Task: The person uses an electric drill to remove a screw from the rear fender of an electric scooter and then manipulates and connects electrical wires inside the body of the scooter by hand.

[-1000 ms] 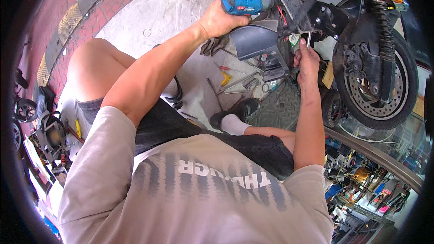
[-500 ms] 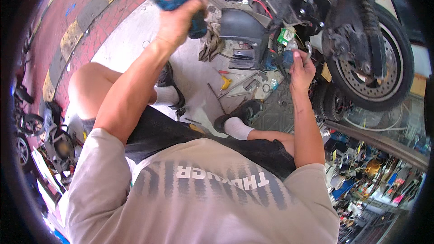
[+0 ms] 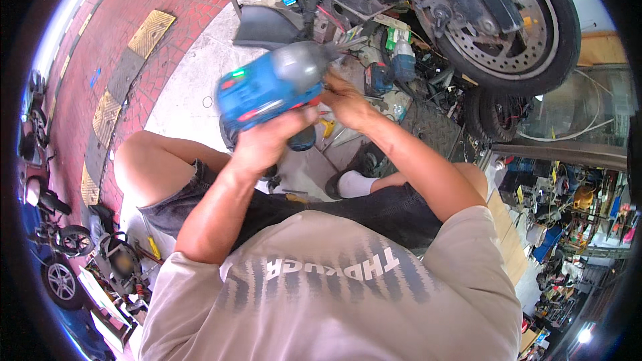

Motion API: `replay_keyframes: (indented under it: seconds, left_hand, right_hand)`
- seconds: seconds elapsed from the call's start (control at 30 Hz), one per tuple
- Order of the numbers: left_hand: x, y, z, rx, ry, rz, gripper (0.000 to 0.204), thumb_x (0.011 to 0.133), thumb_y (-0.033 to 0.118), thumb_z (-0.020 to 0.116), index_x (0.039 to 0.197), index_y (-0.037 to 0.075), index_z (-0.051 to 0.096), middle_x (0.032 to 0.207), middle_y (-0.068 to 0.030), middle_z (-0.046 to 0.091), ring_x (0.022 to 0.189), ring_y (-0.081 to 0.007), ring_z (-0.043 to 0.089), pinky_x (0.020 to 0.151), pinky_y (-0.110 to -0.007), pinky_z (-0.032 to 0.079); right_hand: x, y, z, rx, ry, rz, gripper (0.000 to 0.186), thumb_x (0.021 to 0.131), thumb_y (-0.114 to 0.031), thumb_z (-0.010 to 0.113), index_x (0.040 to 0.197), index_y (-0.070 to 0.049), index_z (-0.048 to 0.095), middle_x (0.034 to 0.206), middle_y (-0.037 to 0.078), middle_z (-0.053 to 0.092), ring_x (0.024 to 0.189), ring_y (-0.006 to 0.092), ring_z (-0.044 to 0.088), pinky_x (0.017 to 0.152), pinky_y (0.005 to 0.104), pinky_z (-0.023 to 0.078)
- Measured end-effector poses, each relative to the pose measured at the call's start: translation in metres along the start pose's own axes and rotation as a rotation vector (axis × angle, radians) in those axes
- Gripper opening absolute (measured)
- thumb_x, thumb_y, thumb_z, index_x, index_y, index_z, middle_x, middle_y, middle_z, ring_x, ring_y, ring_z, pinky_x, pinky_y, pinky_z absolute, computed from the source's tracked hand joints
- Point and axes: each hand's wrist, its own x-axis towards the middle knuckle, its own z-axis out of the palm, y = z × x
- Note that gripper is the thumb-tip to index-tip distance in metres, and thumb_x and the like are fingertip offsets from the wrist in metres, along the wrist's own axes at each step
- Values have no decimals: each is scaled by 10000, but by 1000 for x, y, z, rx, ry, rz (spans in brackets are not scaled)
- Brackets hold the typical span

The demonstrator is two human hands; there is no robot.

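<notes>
At mid-frame the left hand [image 3: 271,138] grips a drill [image 3: 264,90] while the right [image 3: 346,103], its hold unclear, apparently tends the nose [image 3: 299,62], needing steadiness.

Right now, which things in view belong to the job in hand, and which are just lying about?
Job in hand:
blue power drill, in left hand; right hand by its front
dark two-wheeler, probably

Seemingly lying about:
green box
yellow piece
tyres

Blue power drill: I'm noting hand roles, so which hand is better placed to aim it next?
Likely left: the left hand holds the blue power drill, while the right hand is near its grey nose, contact too blurred to tell.
</notes>
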Motion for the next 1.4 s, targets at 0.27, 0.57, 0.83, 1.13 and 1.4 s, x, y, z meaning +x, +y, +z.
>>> replay_keyframes:
  seconds: [0.27,0.57,0.83,1.13,1.4]
  left_hand:
    - [54,-50,40,-235,134,-214,181,838,52,741,1013,48,695,894,-14,690,792,-136,644,741,-295,528]
    - [74,-79,23,-264,79,-73,251,880,102,735,1122,70,678,1019,-37,703,921,-181,690,753,-373,582]
    - [81,-108,19,-115,139,-22,252,879,103,723,1124,57,695,1034,-50,728,889,-173,689,727,-341,584]
    - [80,-99,29,-179,146,-85,276,870,108,734,1140,66,691,1039,-52,717,849,-171,673,702,-357,594]
    - [85,-103,30,-266,151,-70,248,851,48,740,1096,65,701,987,-22,712,837,-138,677,702,-330,588]
  right_hand:
    - [14,36,-10,-447,20,-73,429,850,-74,604,1279,-76,617,1422,154,552,1322,365,527,1118,421,439]
    - [32,6,-43,-711,-60,-8,279,888,-231,641,1132,-110,699,1347,122,637,1216,366,602,977,483,514]
    - [7,-8,-73,-778,15,345,324,996,-332,576,1214,-114,672,1171,199,718,1134,403,657,959,502,504]
    - [-13,-53,-114,-695,278,297,244,966,-216,637,1154,-63,663,1034,200,731,1000,394,692,869,467,516]
    - [-5,-39,-125,-502,413,298,284,987,-243,642,1166,-24,664,981,170,735,908,276,710,823,403,523]
